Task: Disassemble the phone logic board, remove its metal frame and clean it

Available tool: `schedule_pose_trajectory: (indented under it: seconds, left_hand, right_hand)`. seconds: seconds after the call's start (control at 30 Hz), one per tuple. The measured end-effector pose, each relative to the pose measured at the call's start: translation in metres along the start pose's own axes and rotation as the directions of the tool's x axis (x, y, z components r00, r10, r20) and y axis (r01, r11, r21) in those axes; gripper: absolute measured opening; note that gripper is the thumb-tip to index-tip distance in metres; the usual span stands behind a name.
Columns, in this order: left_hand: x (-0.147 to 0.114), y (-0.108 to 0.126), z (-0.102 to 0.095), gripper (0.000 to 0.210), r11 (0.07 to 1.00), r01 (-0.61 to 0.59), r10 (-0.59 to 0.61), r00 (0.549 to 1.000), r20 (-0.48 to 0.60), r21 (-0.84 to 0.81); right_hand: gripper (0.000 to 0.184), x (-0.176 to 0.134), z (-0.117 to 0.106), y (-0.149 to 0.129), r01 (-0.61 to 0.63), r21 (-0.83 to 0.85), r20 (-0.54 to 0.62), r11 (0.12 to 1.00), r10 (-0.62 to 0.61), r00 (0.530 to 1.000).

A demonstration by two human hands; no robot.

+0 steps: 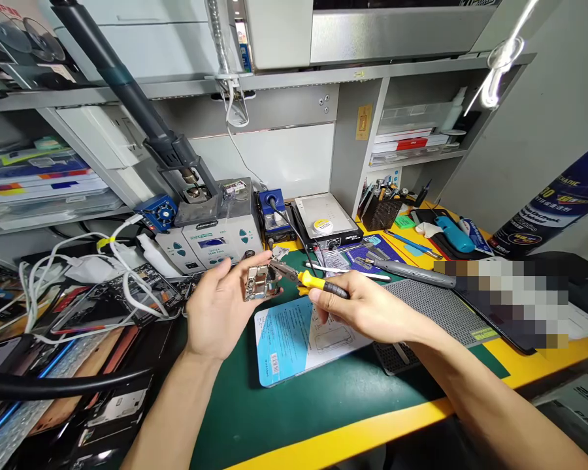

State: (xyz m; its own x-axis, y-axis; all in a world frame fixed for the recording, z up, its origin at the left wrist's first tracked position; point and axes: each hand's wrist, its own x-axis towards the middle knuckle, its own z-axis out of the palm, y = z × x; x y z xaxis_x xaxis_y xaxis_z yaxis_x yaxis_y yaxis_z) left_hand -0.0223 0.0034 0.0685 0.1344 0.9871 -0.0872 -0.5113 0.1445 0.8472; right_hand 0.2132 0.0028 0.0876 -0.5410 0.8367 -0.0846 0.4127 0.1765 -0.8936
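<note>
My left hand (220, 300) holds up a small metal phone frame piece (257, 282) with cut-outs, its fingers behind and along the top edge. My right hand (353, 303) is wrapped round the yellow and black handles of a pair of pliers (313, 281). The jaws of the pliers reach to the upper right edge of the metal piece; whether they bite on it I cannot tell. Under both hands lies a blue and white printed package (287, 339) on the green mat (323, 418).
A rework station (215, 238) and a soldering station (277, 215) stand behind the hands. Left are tangled white cables (127, 281) and phone parts. To the right lie a grey perforated mat (431, 303), a grey pen-shaped tool (411, 271) and a dark spray can (549, 202).
</note>
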Motion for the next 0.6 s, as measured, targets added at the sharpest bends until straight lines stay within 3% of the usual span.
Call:
schedule_pose_trajectory:
  seconds: [0.07, 0.17, 0.37, 0.6]
  left_hand:
    - [0.0014, 0.0007, -0.0024, 0.062, 0.992, 0.078, -0.08, 0.997, 0.019, 0.096]
    - [0.002, 0.0001, -0.0052, 0.051, 0.976, 0.099, -0.108, 0.993, 0.038, 0.193]
    - [0.0023, -0.0006, -0.004, 0.043, 0.981, 0.136, -0.152, 0.981, 0.116, 0.138]
    - [0.0031, -0.0024, -0.0044, 0.038, 0.988, 0.125, -0.137, 0.982, 0.129, 0.09]
  right_hand:
    - [0.047, 0.0, -0.0018, 0.0011, 0.015, -0.062, 0.012, 0.998, -0.014, 1.0]
    - [0.049, 0.0001, -0.0034, 0.0026, 0.009, -0.085, 0.04, 0.996, -0.006, 0.999]
    - [0.049, -0.0007, -0.0051, 0.0007, 0.017, -0.131, 0.035, 0.991, -0.013, 0.999]
    - [0.043, 0.0007, -0.0002, 0.0024, 0.073, -0.207, -0.032, 0.976, -0.082, 0.996]
